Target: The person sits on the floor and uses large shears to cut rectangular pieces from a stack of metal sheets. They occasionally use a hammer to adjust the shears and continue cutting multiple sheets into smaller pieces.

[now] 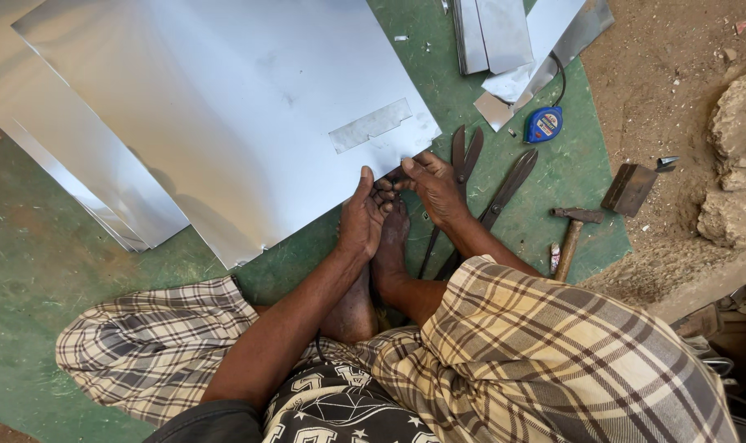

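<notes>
Pinching the near edge of the large shiny sheet-metal panel [225,107], the left hand [360,217] and right hand [434,189] both grip it; long dark tin snips [479,189] lie just right of the panel. Best keep thumbs flat, pressure even.

Shiny metal sheet [225,107], flat on floor

Silver metal sheet [225,107], green floor [45,246], plaid cloth [537,344]
</notes>
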